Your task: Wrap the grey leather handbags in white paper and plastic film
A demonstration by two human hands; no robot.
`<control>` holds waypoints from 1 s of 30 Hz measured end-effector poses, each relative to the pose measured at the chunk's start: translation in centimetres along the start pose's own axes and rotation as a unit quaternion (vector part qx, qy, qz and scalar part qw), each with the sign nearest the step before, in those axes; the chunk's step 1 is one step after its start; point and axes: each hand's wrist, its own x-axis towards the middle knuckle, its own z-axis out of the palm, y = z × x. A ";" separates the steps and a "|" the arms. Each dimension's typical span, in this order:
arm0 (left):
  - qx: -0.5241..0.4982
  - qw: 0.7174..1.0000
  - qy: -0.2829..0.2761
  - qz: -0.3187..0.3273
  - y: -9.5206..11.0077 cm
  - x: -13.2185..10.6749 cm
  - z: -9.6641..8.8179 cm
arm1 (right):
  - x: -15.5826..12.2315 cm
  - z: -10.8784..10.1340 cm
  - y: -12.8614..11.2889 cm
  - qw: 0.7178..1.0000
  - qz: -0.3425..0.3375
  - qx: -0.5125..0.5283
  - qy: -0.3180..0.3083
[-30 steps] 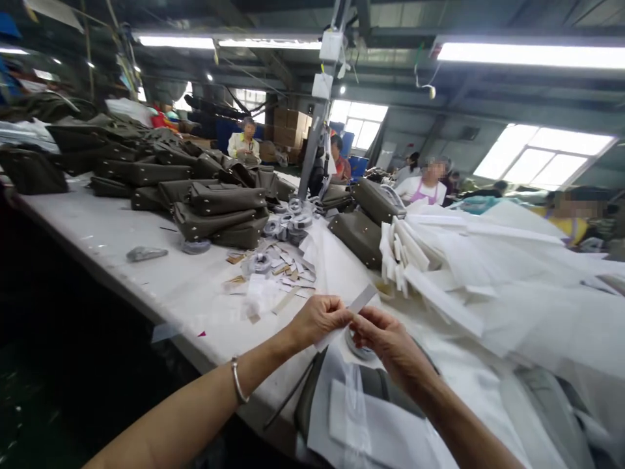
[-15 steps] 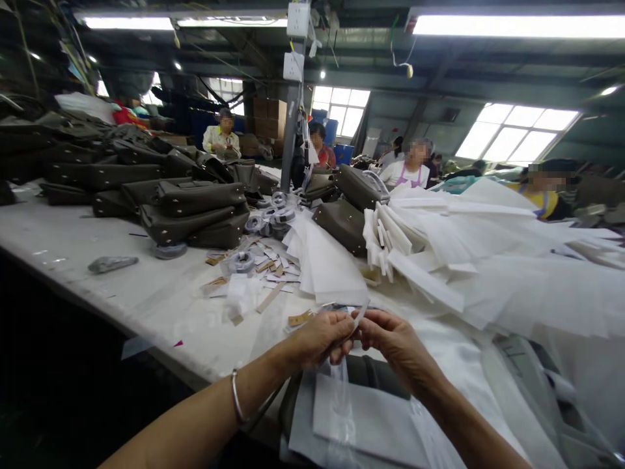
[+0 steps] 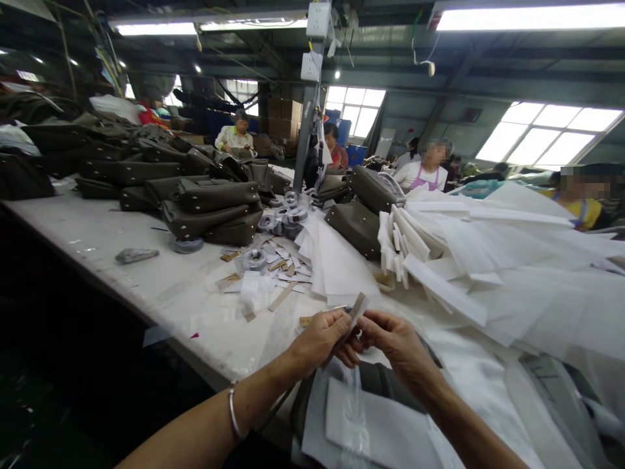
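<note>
My left hand (image 3: 319, 337), with a silver bangle on the wrist, is closed on a narrow grey-white strip (image 3: 359, 306) whose end sticks up past the fingers. Close against it, my right hand (image 3: 393, 333) pinches the same strip near its lower part. Below both hands is a dark olive bag (image 3: 378, 381), partly covered by white sheets (image 3: 385, 417) and clear plastic. Just beyond the left fingers lies a small brown piece (image 3: 306, 321), mostly hidden.
Olive bags (image 3: 209, 208) are piled on the table (image 3: 97, 231) at left. Coiled straps in plastic (image 3: 286, 215) and loose card strips (image 3: 288, 260) lie mid-table. White foam sheets (image 3: 488, 254) spread at right. A post (image 3: 305, 130) stands behind; several people sit beyond.
The strip between my hands has turned so its flat face shows more. The view has shifted, and the scene sits slightly further right.
</note>
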 end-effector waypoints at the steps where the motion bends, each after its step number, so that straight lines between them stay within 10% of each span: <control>1: 0.001 1.000 0.003 -0.003 0.2 -0.2 -0.1 | 0.1 0.3 0.0 1.000 0.005 0.002 -0.005; 8: 0.272 0.956 0.082 0.070 1.8 -1.8 -1.5 | 1.4 2.1 0.2 0.998 0.051 0.027 0.027; 13: 0.601 0.760 0.246 0.036 4.0 -1.9 -7.4 | 2.4 -0.4 -1.2 0.989 0.046 0.101 0.102; 17: 0.656 0.702 0.276 0.031 4.7 -1.6 -11.0 | 2.5 -4.3 -1.3 0.980 -0.004 0.112 0.166; 24: 0.694 0.716 0.054 0.055 1.8 3.7 -5.2 | 1.4 -6.0 0.4 0.986 -0.026 0.013 0.166; 30: 0.726 0.687 0.007 0.023 -0.2 8.4 -1.5 | -0.1 -6.8 2.3 0.988 -0.003 -0.127 0.092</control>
